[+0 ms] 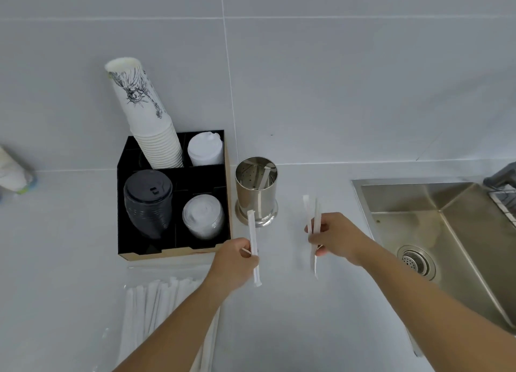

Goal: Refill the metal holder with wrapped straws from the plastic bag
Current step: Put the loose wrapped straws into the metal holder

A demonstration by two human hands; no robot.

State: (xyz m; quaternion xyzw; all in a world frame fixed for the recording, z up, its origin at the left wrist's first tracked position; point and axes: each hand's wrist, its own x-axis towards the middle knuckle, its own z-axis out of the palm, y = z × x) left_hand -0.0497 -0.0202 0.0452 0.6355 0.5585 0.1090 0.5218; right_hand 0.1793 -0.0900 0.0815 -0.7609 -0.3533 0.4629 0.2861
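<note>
The shiny metal holder [256,196] stands on the white counter against the wall, with one wrapped straw leaning inside it. My left hand [233,264] grips one white wrapped straw [253,243] upright, just in front of the holder's base. To the holder's right, my right hand [336,239] holds two wrapped straws [312,218] upright. The clear plastic bag of wrapped straws [156,302] lies flat on the counter at the lower left, partly under my left forearm.
A black organizer box [174,249] left of the holder carries a tall stack of paper cups [148,120], black lids and clear lids. A steel sink [446,232] is set into the counter on the right. The tiled wall rises close behind.
</note>
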